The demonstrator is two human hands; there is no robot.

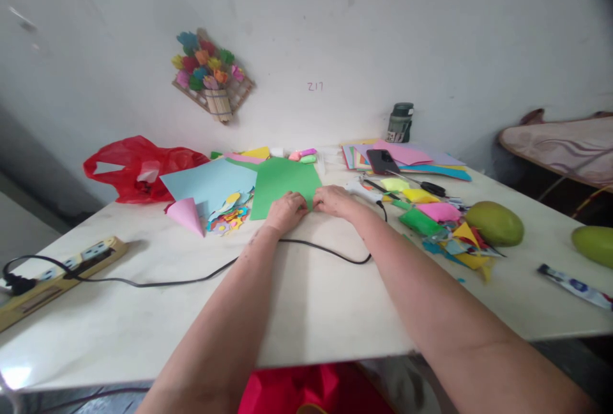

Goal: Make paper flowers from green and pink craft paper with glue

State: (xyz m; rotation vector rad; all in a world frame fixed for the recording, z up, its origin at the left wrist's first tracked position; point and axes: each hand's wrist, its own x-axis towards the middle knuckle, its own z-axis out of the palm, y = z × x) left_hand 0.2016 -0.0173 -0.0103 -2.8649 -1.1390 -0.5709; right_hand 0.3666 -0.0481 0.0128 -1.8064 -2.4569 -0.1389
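A sheet of green paper point(287, 177) lies on the table in front of me. My left hand point(288, 211) is closed at its near edge, with the fingers curled on the paper. Close beside it, my right hand point(332, 201) pinches the near right corner; the fingertips partly hide that spot. To the left are a light blue sheet point(211, 181), a pink paper cone point(186, 216) and a heap of small coloured paper cutouts point(230, 216). A white glue gun point(364, 191) with a black cord lies just beyond my right wrist.
A power strip point(62, 276) sits at the left, its cord point(191, 283) crossing under my arms. A red plastic bag point(143, 168) is at the back left. Rightward are paper scraps point(454, 241), scissors point(431, 188), a phone point(383, 161), a bottle point(400, 122) and a green fruit point(495, 223).
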